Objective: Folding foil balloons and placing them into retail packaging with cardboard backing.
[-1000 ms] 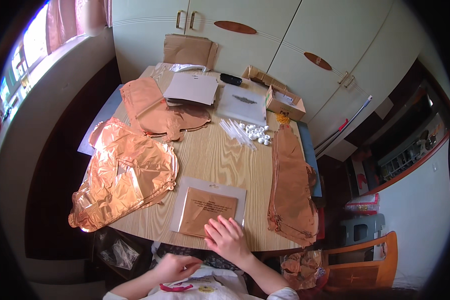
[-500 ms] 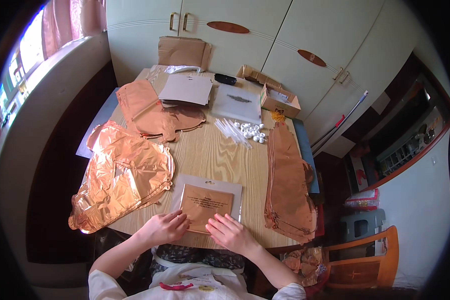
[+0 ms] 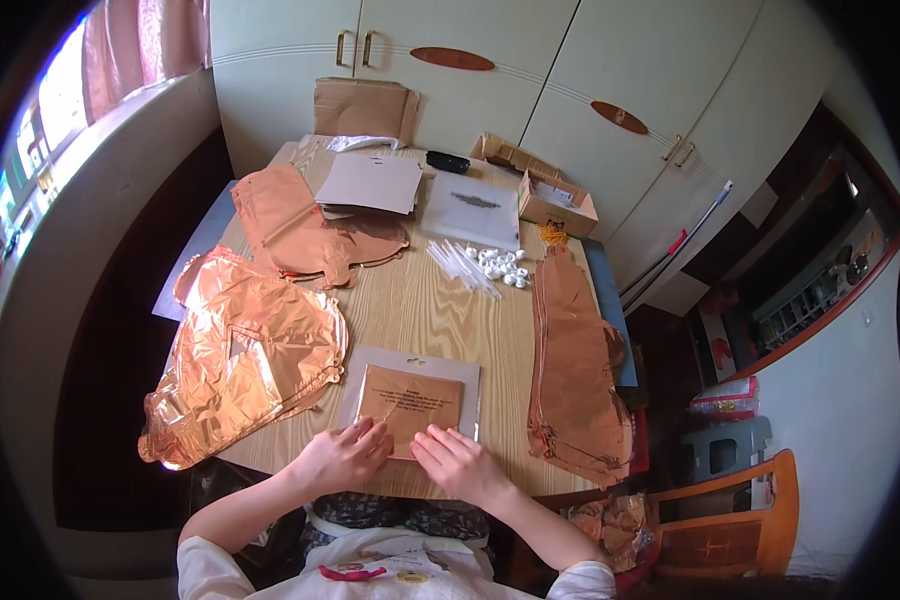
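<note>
A folded copper-coloured foil sheet (image 3: 415, 390) with dark print lies on a pale backing card (image 3: 470, 375) with a hang hole, at the near edge of the table. My left hand (image 3: 348, 458) has its fingers curled together at the foil's lower left edge. Along its lower right edge rests my right hand (image 3: 460, 465), fingers laid out nearly flat. The fingertips of both hands touch the foil, and what lies under them is hidden. To the left is a shiny pile of copper foil balloons (image 3: 250, 345); to the right, a stack of flat, duller ones (image 3: 575, 370).
Clear tubes (image 3: 460, 268) and white plastic fittings (image 3: 505, 265) lie mid-table. Behind them are a transparent bag (image 3: 470, 212), pale cards (image 3: 372, 182), a small open carton (image 3: 557, 205) and a black object (image 3: 448, 161). A wooden chair (image 3: 725, 530) stands at the right.
My left hand has slid slightly right, further over the foil's lower left part. My right hand has barely moved. The whole view has shifted a little.
</note>
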A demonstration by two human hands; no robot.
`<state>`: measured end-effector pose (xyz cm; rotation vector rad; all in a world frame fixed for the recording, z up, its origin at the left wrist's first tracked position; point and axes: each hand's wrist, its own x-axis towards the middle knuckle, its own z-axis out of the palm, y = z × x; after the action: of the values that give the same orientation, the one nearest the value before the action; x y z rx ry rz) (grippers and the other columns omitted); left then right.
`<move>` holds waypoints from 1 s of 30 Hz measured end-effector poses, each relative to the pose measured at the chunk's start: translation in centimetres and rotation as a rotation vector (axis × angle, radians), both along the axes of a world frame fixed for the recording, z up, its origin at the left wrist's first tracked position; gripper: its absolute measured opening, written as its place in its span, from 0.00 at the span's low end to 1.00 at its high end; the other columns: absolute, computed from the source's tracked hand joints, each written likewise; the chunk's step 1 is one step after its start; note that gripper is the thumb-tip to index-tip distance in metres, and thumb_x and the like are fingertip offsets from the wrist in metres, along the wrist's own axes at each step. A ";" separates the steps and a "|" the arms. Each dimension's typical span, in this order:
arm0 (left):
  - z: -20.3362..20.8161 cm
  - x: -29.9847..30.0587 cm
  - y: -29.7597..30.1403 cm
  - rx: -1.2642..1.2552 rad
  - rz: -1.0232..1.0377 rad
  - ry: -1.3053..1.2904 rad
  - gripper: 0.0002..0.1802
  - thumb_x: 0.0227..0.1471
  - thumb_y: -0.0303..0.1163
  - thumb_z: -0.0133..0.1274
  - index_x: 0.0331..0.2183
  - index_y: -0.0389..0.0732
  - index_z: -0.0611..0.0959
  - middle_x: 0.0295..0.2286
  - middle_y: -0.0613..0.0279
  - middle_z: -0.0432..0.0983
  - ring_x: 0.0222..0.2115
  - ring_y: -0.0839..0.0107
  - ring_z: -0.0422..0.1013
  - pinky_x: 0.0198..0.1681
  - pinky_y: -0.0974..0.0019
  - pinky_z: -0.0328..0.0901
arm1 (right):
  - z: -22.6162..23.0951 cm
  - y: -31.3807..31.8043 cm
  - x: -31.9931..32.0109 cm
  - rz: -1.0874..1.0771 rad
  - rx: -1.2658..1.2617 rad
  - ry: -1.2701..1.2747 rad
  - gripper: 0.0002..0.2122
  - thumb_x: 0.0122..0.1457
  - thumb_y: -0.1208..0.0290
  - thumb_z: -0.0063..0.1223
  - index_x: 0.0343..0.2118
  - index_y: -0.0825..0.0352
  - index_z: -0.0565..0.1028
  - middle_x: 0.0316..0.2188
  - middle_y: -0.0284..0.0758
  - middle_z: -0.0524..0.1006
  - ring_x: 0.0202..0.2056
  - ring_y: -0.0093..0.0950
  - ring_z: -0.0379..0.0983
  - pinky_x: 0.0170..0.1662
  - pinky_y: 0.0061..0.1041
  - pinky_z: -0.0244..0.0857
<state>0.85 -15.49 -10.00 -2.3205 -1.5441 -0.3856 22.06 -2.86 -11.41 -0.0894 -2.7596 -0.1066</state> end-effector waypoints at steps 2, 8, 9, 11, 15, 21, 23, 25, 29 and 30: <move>-0.2 0.2 0.2 0.006 0.016 0.044 0.19 0.40 0.35 0.57 0.38 0.38 0.80 0.41 0.58 0.74 0.42 0.65 0.74 0.33 0.69 0.74 | -0.2 0.1 -0.1 0.003 0.024 0.037 0.13 0.53 0.70 0.50 0.41 0.67 0.77 0.42 0.36 0.78 0.45 0.32 0.75 0.46 0.31 0.72; 1.3 0.5 1.0 0.006 0.056 0.117 0.19 0.42 0.33 0.54 0.39 0.34 0.78 0.40 0.53 0.75 0.41 0.65 0.74 0.33 0.69 0.73 | 0.4 0.9 -0.3 0.006 -0.072 0.150 0.12 0.52 0.71 0.51 0.39 0.67 0.77 0.37 0.35 0.79 0.41 0.30 0.77 0.43 0.27 0.73; 1.4 0.4 1.2 0.001 0.066 0.133 0.19 0.42 0.32 0.53 0.39 0.34 0.78 0.40 0.53 0.75 0.40 0.65 0.75 0.32 0.69 0.73 | 0.7 1.1 -0.3 0.002 -0.065 0.159 0.11 0.52 0.71 0.52 0.38 0.67 0.77 0.37 0.35 0.79 0.41 0.29 0.77 0.42 0.26 0.74; 1.5 0.2 1.6 -0.011 0.090 0.164 0.19 0.42 0.31 0.53 0.39 0.33 0.78 0.39 0.54 0.76 0.40 0.65 0.75 0.31 0.70 0.73 | 1.4 1.3 -0.4 -0.042 -0.021 0.162 0.11 0.53 0.71 0.52 0.38 0.67 0.77 0.36 0.35 0.80 0.40 0.28 0.78 0.40 0.25 0.74; 3.4 -0.4 2.8 0.038 0.067 0.196 0.19 0.42 0.31 0.52 0.38 0.32 0.78 0.37 0.55 0.77 0.37 0.67 0.77 0.30 0.71 0.73 | 3.3 1.5 -0.3 -0.144 0.052 0.144 0.11 0.53 0.71 0.54 0.39 0.67 0.78 0.36 0.36 0.80 0.39 0.28 0.79 0.38 0.24 0.75; 6.0 -1.7 4.5 -0.092 0.062 0.148 0.20 0.41 0.31 0.52 0.38 0.30 0.78 0.31 0.56 0.78 0.30 0.69 0.77 0.24 0.70 0.72 | 6.2 4.3 0.2 -0.154 -0.194 0.052 0.13 0.56 0.70 0.55 0.44 0.66 0.77 0.34 0.39 0.81 0.39 0.28 0.79 0.39 0.26 0.75; 7.3 -2.3 4.9 -0.100 0.066 0.127 0.13 0.43 0.30 0.52 0.34 0.34 0.76 0.27 0.62 0.76 0.24 0.71 0.76 0.21 0.69 0.71 | 7.9 6.4 0.1 -0.067 -0.409 -0.047 0.14 0.56 0.69 0.56 0.45 0.64 0.77 0.35 0.39 0.81 0.40 0.28 0.79 0.41 0.26 0.74; 8.9 -3.0 5.5 -0.232 0.066 0.056 0.11 0.44 0.31 0.52 0.32 0.36 0.76 0.25 0.63 0.76 0.21 0.69 0.76 0.21 0.68 0.70 | 9.2 11.3 0.2 -0.161 -1.136 -0.191 0.13 0.59 0.70 0.55 0.46 0.63 0.78 0.42 0.34 0.80 0.40 0.22 0.78 0.44 0.24 0.72; 12.4 -3.7 7.1 -0.357 0.041 -0.043 0.09 0.44 0.28 0.51 0.31 0.37 0.77 0.20 0.60 0.74 0.20 0.60 0.75 0.21 0.61 0.70 | 4.0 23.6 -3.4 -0.580 -0.501 0.167 0.08 0.56 0.68 0.55 0.37 0.62 0.80 0.35 0.36 0.79 0.34 0.32 0.76 0.37 0.32 0.71; 12.8 -3.8 7.4 -0.371 0.040 -0.054 0.08 0.44 0.28 0.51 0.31 0.37 0.77 0.19 0.60 0.74 0.20 0.60 0.75 0.22 0.60 0.70 | 3.0 25.3 -4.1 -0.617 -0.396 0.224 0.07 0.55 0.68 0.54 0.33 0.64 0.81 0.36 0.39 0.78 0.38 0.37 0.75 0.39 0.36 0.71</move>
<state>-2.97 -8.09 2.83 -2.5627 -1.8148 -0.1622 17.92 22.41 -8.46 -0.9866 -2.3972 0.2731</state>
